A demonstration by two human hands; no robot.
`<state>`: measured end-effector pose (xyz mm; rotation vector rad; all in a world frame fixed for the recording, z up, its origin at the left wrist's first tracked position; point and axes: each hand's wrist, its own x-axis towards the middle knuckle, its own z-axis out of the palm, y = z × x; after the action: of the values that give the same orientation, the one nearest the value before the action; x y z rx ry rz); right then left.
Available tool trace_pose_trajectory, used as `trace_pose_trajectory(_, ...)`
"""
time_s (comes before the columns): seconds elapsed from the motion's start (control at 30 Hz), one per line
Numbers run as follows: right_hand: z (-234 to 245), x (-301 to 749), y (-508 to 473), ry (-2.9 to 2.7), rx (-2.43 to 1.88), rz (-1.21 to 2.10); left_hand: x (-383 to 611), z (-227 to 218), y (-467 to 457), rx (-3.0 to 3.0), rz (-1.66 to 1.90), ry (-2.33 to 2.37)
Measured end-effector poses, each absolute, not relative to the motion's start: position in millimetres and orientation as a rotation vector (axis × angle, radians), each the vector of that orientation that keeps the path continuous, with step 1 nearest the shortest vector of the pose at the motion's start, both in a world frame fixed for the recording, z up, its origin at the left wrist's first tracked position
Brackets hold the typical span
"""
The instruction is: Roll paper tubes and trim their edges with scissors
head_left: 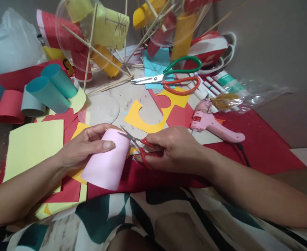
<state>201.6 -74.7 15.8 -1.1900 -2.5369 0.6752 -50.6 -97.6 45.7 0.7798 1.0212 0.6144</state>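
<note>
My left hand [87, 144] is closed round a rolled tube of pink paper [106, 162], thumb pressed on its top. My right hand [174, 148] grips small red-handled scissors [140, 144], whose blades point left and touch the tube's upper end. Both hands work low over red and yellow paper sheets on the floor, just above my patterned lap.
Teal, grey and red paper tubes [49, 92] lie at the left beside a pale yellow sheet [32, 146]. Larger green and orange scissors [169, 76], a pink glue gun [213, 125], markers in a plastic bag [229, 90], wooden skewers and clear plastic lids crowd the back.
</note>
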Motion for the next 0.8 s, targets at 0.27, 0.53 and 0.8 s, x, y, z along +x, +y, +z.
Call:
trace_pose_trajectory(0.27, 21.7, 202.8, -77.6, -2.595, -1.210, 0.563, -53.6, 40.0, -95.8, 0.829, 0.630, 0.974)
trace_pose_trajectory(0.53, 20.5, 202.6, -77.4, -2.644, -1.151, 0.488, -53.8, 42.6, -96.6, 0.790, 0.624, 0.939)
trace_pose_trajectory(0.8, 23.5, 202.0, -78.0, -2.688, -1.142, 0.501, -55.5, 42.3, -95.8, 0.802, 0.611, 1.006)
